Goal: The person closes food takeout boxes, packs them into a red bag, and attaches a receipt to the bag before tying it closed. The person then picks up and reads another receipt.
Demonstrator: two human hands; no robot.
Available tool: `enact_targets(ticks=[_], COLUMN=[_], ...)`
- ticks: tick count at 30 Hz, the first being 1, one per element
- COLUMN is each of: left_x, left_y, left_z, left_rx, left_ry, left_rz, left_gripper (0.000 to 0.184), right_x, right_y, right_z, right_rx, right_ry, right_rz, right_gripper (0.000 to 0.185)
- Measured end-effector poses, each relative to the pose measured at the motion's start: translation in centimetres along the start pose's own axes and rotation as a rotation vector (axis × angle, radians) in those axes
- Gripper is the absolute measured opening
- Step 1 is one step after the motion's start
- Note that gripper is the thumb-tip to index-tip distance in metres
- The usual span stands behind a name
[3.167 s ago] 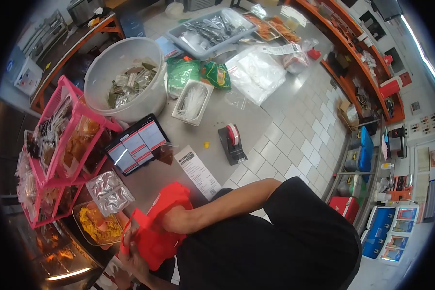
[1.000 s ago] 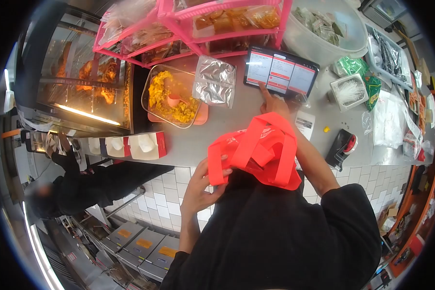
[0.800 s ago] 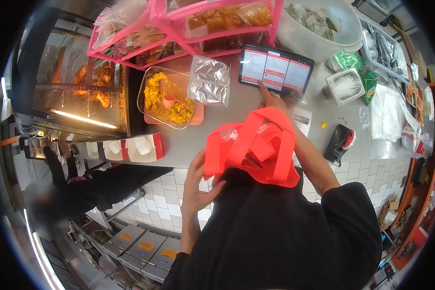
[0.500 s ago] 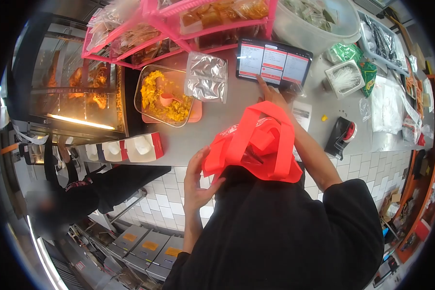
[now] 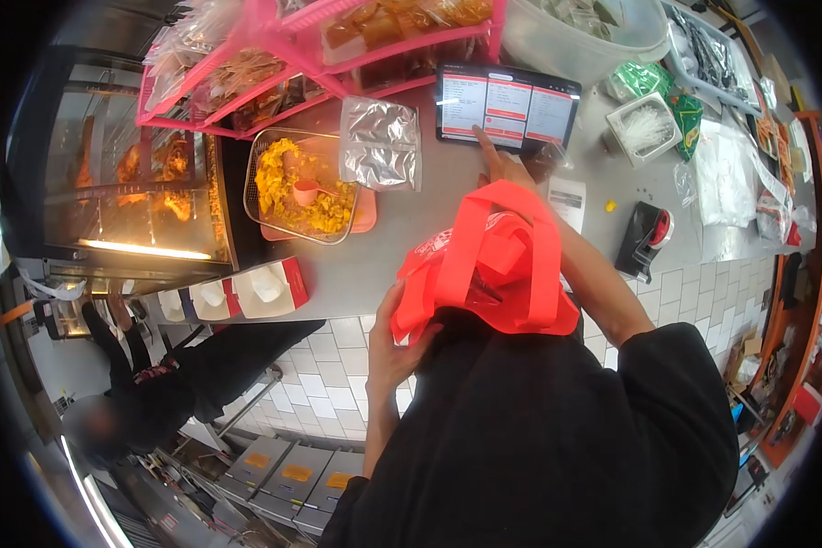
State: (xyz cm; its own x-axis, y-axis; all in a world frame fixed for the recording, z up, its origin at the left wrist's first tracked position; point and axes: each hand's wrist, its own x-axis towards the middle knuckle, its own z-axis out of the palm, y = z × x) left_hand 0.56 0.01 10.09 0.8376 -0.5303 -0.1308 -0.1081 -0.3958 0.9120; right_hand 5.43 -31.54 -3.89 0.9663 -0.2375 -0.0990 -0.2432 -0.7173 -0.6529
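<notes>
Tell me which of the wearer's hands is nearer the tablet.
The right hand: its index finger reaches the lower part of the tablet. The left hand is farther away, at the left side of the red bag.

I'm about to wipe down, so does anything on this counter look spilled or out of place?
A yellow scrap lies on the counter between the receipt and the tape dispenser, perhaps dropped food, with dark specks nearby. The foil packet overlaps the rim of the tray.
</notes>
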Motion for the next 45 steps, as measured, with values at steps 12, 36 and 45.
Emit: enact_targets(ticks=[12,36,45], left_x=[1.0,1.5,4.6], left_y=[-1.4,-2.5,-1.1], left_z=[-0.5,-0.6,0.7], left_rx=[0.067,-0.008,0.172], left_ry=[-0.059,-0.084,-0.289], left_rz=[0.076,0.075,0.053], left_gripper=[0.056,0.057,0.078], right_x=[1.3,-9.5,-16.7], right_y=[0.5,4.5,-3.0], right_z=[1.1,-7.4,-8.0], right_rx=[0.03,-0.031,-0.006], right_ry=[-0.023,-0.166,-0.129], right_rz=[0.022,0.033,-0.057], right_gripper=[0.087,0.065,0.095])
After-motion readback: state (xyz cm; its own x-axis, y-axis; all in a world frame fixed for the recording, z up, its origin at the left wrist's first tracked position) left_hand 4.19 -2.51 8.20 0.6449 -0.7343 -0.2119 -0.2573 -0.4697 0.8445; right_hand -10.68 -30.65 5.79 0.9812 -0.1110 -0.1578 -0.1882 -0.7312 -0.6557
